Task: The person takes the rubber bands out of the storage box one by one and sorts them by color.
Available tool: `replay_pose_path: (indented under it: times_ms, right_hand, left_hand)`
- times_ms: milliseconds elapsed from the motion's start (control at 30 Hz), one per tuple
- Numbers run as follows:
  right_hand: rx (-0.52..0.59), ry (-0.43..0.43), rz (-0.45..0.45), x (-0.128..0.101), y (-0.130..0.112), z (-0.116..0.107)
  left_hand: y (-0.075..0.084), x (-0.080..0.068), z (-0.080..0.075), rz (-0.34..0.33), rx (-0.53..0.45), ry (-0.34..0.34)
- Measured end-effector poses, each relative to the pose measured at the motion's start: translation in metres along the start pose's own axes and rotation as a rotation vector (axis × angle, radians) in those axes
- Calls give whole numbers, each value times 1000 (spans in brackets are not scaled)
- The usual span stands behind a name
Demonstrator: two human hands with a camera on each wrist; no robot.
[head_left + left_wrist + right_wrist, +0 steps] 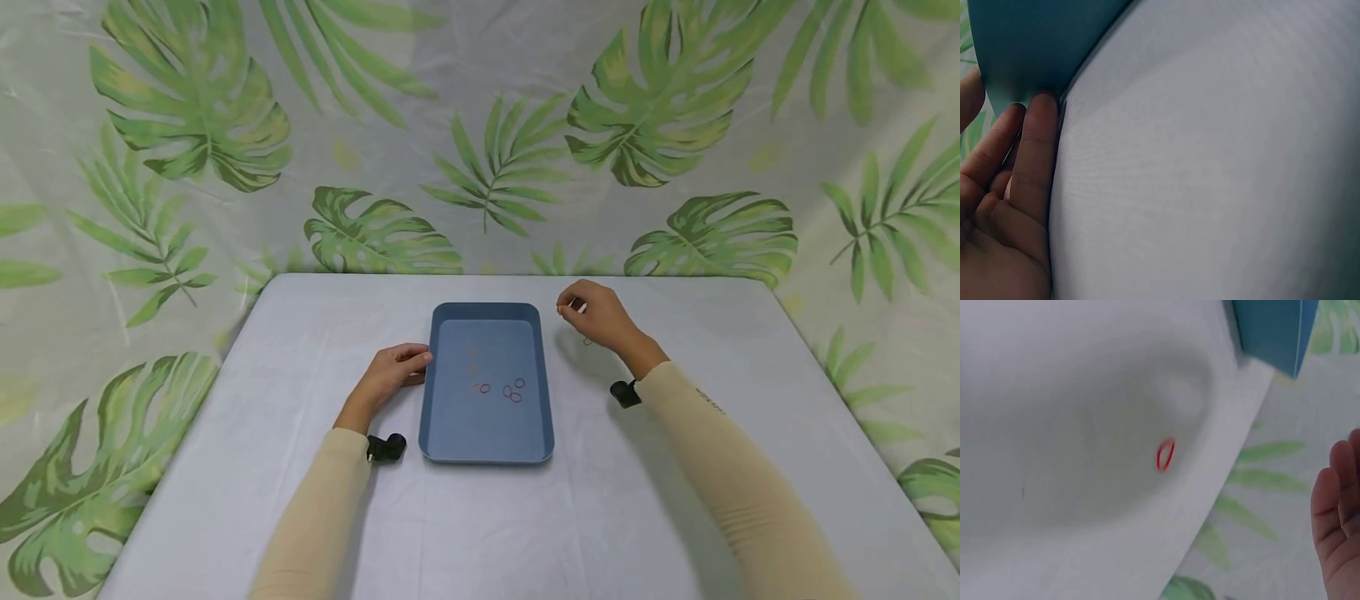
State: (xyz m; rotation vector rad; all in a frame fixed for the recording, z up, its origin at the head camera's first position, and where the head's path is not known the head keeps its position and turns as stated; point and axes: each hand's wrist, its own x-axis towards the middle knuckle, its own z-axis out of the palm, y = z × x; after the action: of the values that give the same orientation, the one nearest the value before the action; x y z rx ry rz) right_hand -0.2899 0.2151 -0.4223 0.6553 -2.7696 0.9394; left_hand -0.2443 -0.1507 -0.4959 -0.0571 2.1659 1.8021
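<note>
A blue rectangular tray (486,433) lies on the white table, with several small thin rubber bands (515,397), red and orange, inside it. My left hand (390,368) is at the tray's left side. In the left wrist view its straight fingers (1034,156) touch the outer wall. Beyond the tray's right edge, my right hand (596,315) is raised over the table. Its thumb and forefinger pinch what looks like a tiny orange band, mostly hidden. One loose red rubber band (1165,455) lies on the cloth below that hand.
A white cloth covers the table (480,533). Behind it hangs a leaf-patterned curtain (495,167), which also runs down both sides. Each wrist wears a small black camera (386,448). The tray's raised rim stands between the two hands.
</note>
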Motion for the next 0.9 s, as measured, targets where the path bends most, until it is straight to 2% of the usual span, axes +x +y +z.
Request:
replay_pose_path:
  times_ms: [233, 533, 767, 900]
  right_hand:
    - [-14, 3, 85, -3, 18, -15]
    - [-23, 8, 157, -19, 45, -22]
    - [-51, -39, 221, -37, 66, -20]
    - [-64, -94, 244, -47, 70, -15]
  left_hand:
    - [-1, 2, -1, 2, -4, -3]
    - [1, 2, -3, 3, 2, -15]
    - [0, 2, -3, -4, 7, -17]
    - [0, 2, -2, 0, 6, -19]
